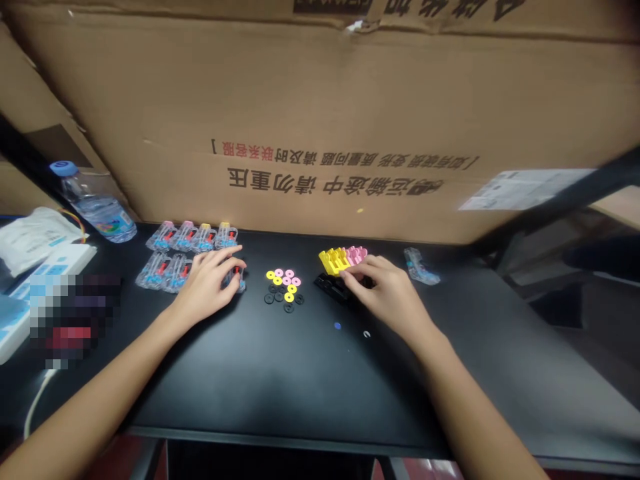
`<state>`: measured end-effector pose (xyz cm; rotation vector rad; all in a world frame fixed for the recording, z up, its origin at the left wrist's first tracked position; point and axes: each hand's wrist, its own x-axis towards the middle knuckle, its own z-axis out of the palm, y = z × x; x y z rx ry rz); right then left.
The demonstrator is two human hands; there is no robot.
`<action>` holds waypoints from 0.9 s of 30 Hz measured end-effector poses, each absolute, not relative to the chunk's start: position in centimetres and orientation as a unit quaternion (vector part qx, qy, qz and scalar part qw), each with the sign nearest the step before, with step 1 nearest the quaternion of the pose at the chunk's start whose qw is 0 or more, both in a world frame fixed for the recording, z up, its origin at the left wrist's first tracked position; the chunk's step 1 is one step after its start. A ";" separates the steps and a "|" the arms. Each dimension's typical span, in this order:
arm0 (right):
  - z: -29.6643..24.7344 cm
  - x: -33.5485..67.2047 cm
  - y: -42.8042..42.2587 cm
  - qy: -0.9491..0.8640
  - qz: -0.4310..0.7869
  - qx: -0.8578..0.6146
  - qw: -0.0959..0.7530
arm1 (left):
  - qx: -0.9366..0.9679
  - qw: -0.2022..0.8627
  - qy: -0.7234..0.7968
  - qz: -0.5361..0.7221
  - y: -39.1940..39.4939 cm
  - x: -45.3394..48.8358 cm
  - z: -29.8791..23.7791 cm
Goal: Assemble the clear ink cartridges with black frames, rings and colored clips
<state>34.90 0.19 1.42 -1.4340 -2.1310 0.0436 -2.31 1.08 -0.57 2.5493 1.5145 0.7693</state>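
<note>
My left hand (pixel 213 280) curves over the right end of the front row of clear plastic cases, thumb and fingers around one clear case (pixel 241 283) with a red part inside. More clear cases (pixel 159 270) with blue and red insides stand beside and behind it, partly hidden by my hand. My right hand (pixel 387 293) pinches at the front of the yellow plastic parts (pixel 334 261); its fingertips partly cover them. Pink plastic parts (pixel 356 255) adjoin these, and black plastic parts (pixel 330 287) lie just in front, partly under my fingers.
Small yellow, pink and black rings (pixel 289 288) lie between my hands. A blue disc (pixel 337 326) and a pale C-shaped clip (pixel 367 334) are nearer me. Another clear case (pixel 421 267) lies right. A water bottle (pixel 103 207) leans left, before a cardboard box (pixel 320 87).
</note>
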 end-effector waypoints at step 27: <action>1.3 32.5 0.1 -0.710 0.005 -0.627 0.319 | 0.812 0.039 0.507 0.287 1.4 -3.2 -1.1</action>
